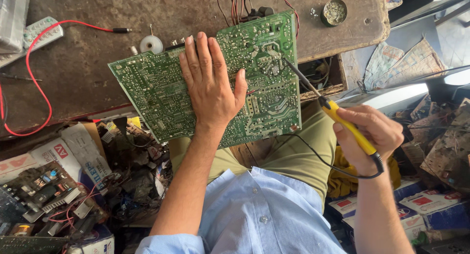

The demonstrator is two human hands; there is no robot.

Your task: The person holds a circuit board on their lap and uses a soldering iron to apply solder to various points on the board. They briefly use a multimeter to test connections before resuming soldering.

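Green circuit board (161,95) lies solder side up, tilted, part on the edge of the brown table (88,63) and part over the person's lap. Left hand (210,85) rests flat on the board's middle, fingers (196,58) spread and released, pressing rather than gripping. Right hand (372,136) has its fingers clenched round the yellow handle of a soldering iron (338,114); the iron's dark tip touches, or sits just above, the joints near the board's right edge. Cannot tell which.

Risks, as judged:
- Board overhangs the table; only palm pressure holds it. A slip of the left hand could let it tip toward the lap.
- Iron's black cord (313,153) loops across the thigh; a snag could jerk the tip across neighbouring joints and bridge them.
- Left thumb lies near the tip: burn hazard if either hand drifts.
- Red lead (39,77) and solder reel (151,44) lie near the board's upper edge, possible to catch.
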